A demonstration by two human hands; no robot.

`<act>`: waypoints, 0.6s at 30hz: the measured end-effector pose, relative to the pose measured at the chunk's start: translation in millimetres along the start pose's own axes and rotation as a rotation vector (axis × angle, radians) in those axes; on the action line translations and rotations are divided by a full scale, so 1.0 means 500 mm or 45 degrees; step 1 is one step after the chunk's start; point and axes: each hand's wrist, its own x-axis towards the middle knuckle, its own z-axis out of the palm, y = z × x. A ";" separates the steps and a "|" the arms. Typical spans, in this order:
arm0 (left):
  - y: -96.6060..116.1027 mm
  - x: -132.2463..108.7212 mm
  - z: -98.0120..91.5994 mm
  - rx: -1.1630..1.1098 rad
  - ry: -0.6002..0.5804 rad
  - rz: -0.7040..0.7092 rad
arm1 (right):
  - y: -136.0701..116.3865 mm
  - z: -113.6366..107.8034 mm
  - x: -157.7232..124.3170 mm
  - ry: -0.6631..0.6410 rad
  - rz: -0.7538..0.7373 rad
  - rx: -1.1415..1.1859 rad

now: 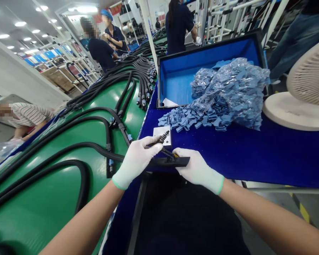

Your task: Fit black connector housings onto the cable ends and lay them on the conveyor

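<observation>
My left hand (137, 160), in a white glove, is closed round a black hose (114, 157) near its end. A dark ribbed, spring-like fitting (164, 137) sticks up past its fingertips, above a small white block (156, 131) with holes. My right hand (198, 167), also gloved, has its fingers closed at the black sleeve-like end (183, 162) of the hose. Something small and yellow (175, 155) shows by the right fingers; its kind is unclear. Beyond the hands lie many loose light-blue plastic clips (186, 117).
Clear bags of blue clips (236, 88) spill from a tipped blue crate (175, 79). A beige fan (287, 109) stands at right. Black hoses (77, 147) cover the green belt (55, 191) at left. Co-workers (99, 49) stand further along; another person (29, 117) is across the belt.
</observation>
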 end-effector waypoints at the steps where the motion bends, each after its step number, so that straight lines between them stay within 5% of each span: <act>1: 0.001 0.003 0.001 0.011 -0.003 -0.001 | -0.002 -0.008 -0.003 -0.027 -0.018 -0.045; 4: -0.003 0.012 0.003 -0.065 -0.002 -0.084 | -0.002 -0.047 -0.018 -0.087 -0.029 -0.342; 8: -0.019 0.018 0.008 -0.501 -0.050 -0.214 | 0.007 -0.082 -0.044 0.140 0.121 -0.667; 11: -0.013 0.009 0.011 -0.574 -0.124 -0.174 | -0.010 -0.069 -0.055 0.065 0.184 -0.066; 14: 0.005 -0.010 0.013 -0.375 -0.150 -0.051 | -0.039 -0.041 -0.050 -0.024 0.449 0.695; 18: 0.016 -0.032 0.008 -0.049 -0.355 0.132 | -0.051 -0.021 -0.035 0.099 0.443 0.918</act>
